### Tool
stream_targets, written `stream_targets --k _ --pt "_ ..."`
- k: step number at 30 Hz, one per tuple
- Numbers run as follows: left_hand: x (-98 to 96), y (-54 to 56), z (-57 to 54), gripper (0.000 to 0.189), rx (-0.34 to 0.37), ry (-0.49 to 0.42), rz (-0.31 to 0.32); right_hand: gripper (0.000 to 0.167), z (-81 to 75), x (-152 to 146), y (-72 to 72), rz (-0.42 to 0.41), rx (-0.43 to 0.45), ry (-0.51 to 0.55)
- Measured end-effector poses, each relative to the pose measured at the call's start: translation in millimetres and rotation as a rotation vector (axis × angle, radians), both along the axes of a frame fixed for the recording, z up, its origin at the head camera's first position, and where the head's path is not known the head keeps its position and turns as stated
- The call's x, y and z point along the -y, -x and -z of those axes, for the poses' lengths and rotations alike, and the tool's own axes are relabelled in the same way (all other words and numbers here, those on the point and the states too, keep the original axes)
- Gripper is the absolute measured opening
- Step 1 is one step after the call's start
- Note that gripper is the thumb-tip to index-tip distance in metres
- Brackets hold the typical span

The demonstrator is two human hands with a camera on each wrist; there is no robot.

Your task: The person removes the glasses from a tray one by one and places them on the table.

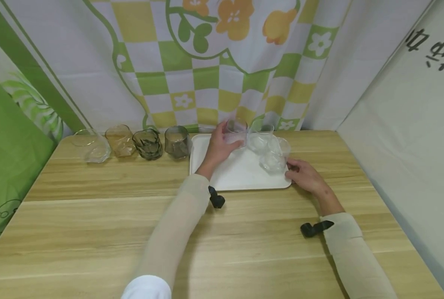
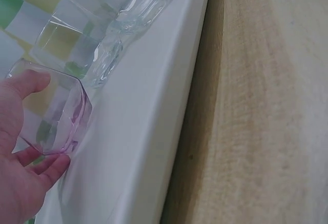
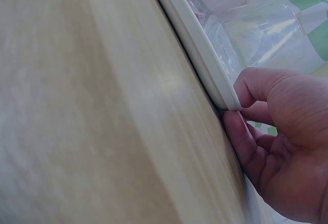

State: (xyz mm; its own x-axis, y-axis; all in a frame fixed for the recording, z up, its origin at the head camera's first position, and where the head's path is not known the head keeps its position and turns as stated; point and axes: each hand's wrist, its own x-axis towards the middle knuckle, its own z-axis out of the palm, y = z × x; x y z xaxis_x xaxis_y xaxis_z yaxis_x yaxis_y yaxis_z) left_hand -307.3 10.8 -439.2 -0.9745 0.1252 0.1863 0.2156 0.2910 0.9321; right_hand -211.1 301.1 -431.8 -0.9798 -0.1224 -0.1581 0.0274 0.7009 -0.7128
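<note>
My left hand point(image 1: 219, 148) holds a pink-tinted glass point(image 1: 237, 128) at the back of a white tray point(image 1: 240, 179). In the left wrist view the thumb lies along one side of this glass point(image 2: 56, 108), with the other fingers round its opposite side. Two clear glasses point(image 1: 260, 140) point(image 1: 272, 161) stand on the tray's right half, just right of the pink one. At the tray's right edge, my right hand point(image 1: 307, 176) pinches the rim. The right wrist view has this hand point(image 3: 292, 126) with its thumb and bent fingers at the tray corner point(image 3: 228, 101).
Left of the tray, along the table's back edge, stand a clear glass point(image 1: 94, 149), an amber glass point(image 1: 120, 141), a dark green glass point(image 1: 148, 144) and a grey glass point(image 1: 177, 142). A checked curtain point(image 1: 207, 83) hangs close behind them. The wooden table point(image 1: 244, 241) extends toward me.
</note>
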Motion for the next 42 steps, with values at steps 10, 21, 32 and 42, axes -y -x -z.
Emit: stream_targets --k 10,21,32,42 --pt "1.0 -3.9 -2.6 0.089 -0.005 0.056 0.018 0.064 -1.4 -0.5 -0.4 0.006 0.010 0.000" --pt "4.3 -13.5 -2.1 0.092 -0.010 0.052 0.019 0.063 -0.8 0.0 1.4 0.005 0.013 0.003" --pt "9.1 -26.7 -7.0 0.085 -0.030 0.067 0.028 0.063 -0.8 -0.7 0.8 -0.002 0.005 0.004" --pt "20.3 -39.2 -13.5 0.083 -0.013 0.120 0.036 0.064 -0.5 0.8 0.6 -0.014 0.007 0.011"
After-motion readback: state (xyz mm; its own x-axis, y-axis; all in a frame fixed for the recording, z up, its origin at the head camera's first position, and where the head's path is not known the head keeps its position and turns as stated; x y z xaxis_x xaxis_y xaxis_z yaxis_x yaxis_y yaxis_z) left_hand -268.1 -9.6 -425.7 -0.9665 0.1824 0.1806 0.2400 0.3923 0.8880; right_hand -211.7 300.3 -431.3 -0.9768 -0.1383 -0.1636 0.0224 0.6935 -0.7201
